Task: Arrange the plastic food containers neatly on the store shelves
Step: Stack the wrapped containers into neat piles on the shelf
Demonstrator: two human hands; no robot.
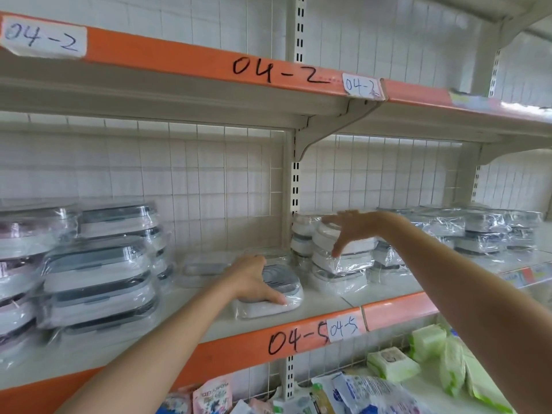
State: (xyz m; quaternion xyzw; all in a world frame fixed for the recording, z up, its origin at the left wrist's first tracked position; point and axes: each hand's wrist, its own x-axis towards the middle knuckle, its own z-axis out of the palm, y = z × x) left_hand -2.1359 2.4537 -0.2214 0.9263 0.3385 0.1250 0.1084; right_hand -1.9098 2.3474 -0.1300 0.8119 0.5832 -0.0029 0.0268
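Judging progress: the wrapped containers at 9 o'clock (98,270) already sit in tidy piles on the shelf (325,306), and so, roughly, does the far row at 3 o'clock (490,231); I'd call the job partly done.
Left to do: one loose container (268,294) lies alone near the shelf's front edge at 6 o'clock, and a flat clear one (206,265) sits behind it at 10 o'clock, both unstacked.
Middle stack: the stack by the upright post (337,258) looks slightly askew, wrapping loose; it may want squaring.
Left hand (254,279): my fingers (276,298) are spread flat and pressing on the loose container's lid, thumb along its near side, resting on it rather than clamped round it.
Right hand (352,227): open, fingers apart and stretched toward 9 o'clock, thumb pointing down at the middle stack's top; whether it touches the wrapping I cannot tell.
Below: packets on the lower shelf (388,366) are not my concern.
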